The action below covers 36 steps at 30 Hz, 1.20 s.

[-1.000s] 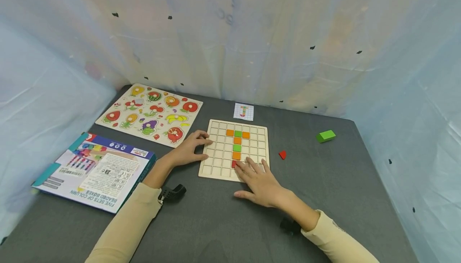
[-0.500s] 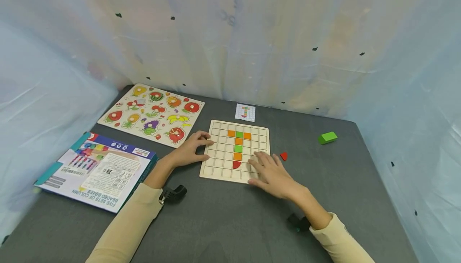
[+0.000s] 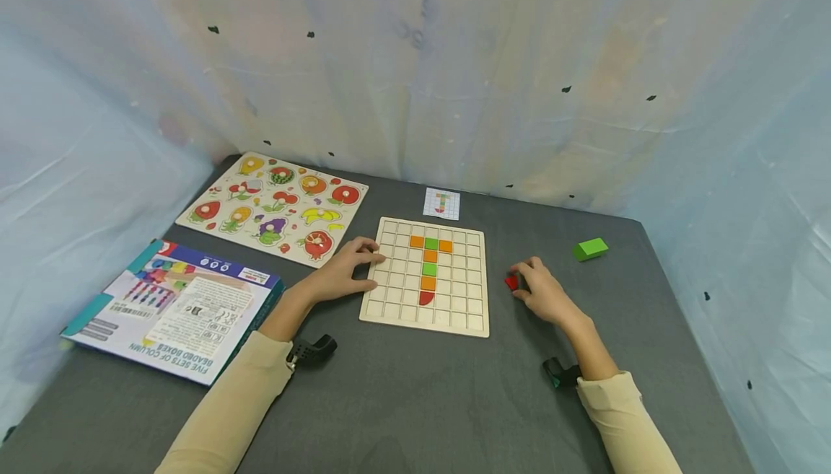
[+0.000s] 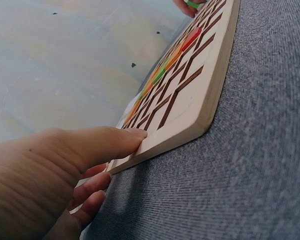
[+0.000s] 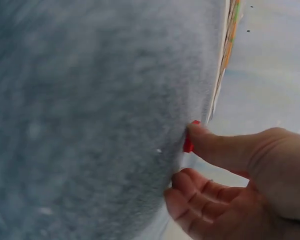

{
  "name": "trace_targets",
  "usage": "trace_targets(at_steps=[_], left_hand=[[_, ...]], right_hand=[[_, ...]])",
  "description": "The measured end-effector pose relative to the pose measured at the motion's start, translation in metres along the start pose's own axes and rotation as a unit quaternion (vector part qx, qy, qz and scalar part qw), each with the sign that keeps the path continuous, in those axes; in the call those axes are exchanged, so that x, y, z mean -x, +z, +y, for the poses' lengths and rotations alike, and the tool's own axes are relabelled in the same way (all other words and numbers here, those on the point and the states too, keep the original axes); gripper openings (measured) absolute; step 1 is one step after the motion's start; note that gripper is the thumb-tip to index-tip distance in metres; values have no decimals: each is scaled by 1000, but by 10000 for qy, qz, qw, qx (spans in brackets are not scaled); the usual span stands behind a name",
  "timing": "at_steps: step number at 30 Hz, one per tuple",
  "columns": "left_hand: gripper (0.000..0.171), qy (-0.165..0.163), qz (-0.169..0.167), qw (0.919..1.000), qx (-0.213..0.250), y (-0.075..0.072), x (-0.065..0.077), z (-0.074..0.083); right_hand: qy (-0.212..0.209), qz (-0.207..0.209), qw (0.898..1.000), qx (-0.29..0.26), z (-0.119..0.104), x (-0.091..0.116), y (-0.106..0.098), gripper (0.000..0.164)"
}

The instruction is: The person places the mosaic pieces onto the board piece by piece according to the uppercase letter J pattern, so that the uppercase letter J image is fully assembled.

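A square wooden grid board [image 3: 400, 315] lies on the dark table, with a T-like row of orange and green squares [image 3: 430, 269] and a red quarter-round piece [image 3: 426, 298] at its foot. My left hand [image 3: 340, 270] holds the board's left edge; in the left wrist view its thumb [image 4: 125, 141] lies on the top face, its fingers curled by the side. Right of the board, my right hand [image 3: 544, 291] pinches a small red block [image 3: 511, 283] between thumb and fingers. The right wrist view shows the thumb [image 5: 210, 142] against the red block.
A green block [image 3: 590, 248] lies at the far right. Behind the board is a small pattern card [image 3: 441, 203]. A fruit puzzle board [image 3: 273, 207] and a boxed bead set [image 3: 175, 308] sit on the left. Pale cloth hangs around the table.
My right hand has lifted off the board's lower part, uncovering the red quarter-round piece, and moved right to the small red block. The left hand stays at the board's edge.
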<state>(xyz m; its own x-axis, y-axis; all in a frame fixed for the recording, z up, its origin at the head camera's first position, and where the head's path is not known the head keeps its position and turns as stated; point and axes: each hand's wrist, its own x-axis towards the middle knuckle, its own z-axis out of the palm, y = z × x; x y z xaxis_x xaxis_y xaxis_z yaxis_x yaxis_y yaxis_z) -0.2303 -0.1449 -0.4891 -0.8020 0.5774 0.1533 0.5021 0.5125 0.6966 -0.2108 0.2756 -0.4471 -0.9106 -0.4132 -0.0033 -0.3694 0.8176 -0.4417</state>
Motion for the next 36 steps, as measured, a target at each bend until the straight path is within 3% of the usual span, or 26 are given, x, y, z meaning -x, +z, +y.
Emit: trace_targets(at_steps=[7,14,19,26,30,36], left_hand=[[52,-71,-4,10000,3,0,0,1],[51,-27,10,10000,-31,-1,-1,1],[52,-52,-3,10000,-42,-1,0,1],[51,-45,-10,10000,-66,0,0,0],[51,-44,-2,10000,-51,0,0,1],[51,-62,-30,10000,-38,-1,0,2]], right_hand=[[96,-12,9997,-202,3,-4,-1,21],[126,-267,9991,-319,2,-11,-9,21],[-56,160,9988,-457,-10,-16,-3,20],[-15,747,9824,-1713,-55,-28,14,7],[-257,500,9718,-2289,-78,-38,24,5],[-587,-218,9592,-2756,-102,-52,41,12]])
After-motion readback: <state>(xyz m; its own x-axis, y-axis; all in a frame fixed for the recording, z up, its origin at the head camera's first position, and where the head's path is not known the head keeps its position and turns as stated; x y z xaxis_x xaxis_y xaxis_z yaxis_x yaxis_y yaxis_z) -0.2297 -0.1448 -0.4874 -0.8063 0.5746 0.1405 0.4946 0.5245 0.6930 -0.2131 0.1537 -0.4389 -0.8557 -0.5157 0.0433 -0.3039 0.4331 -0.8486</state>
